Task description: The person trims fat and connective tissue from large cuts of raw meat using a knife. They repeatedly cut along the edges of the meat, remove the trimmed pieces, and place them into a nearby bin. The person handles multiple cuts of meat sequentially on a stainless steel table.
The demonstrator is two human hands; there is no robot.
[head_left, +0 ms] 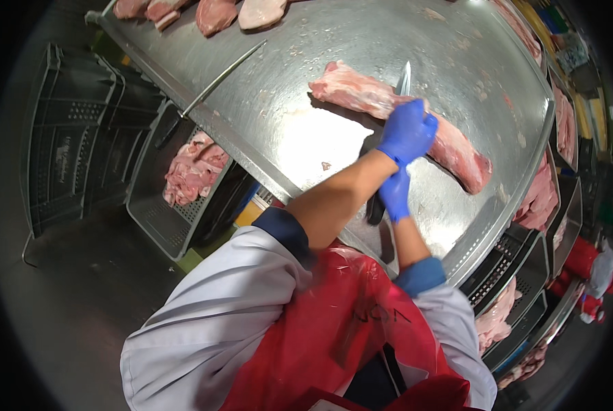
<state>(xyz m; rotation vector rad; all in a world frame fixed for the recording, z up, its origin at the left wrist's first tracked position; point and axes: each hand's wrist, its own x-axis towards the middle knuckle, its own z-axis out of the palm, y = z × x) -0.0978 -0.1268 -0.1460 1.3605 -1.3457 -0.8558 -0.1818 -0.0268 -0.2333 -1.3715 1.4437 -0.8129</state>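
Steel is gleaming across a worktable (286,89) in the head view, with a perforated crate (157,220) of pink trimmings (195,171) standing at its left. Cut meat pieces (215,15) are resting along the far edge, and a thin metal rod (228,74) is lying over the left rim. One long piece of meat (460,151) is stretching diagonally under the person's gloved left hand (409,130), whose fingers are curling, their exact hold impossible to tell. Partly hidden below it, the right hand (397,194) is not showing its finger state. Beyond the meat, a pointed blade (404,81) is projecting.
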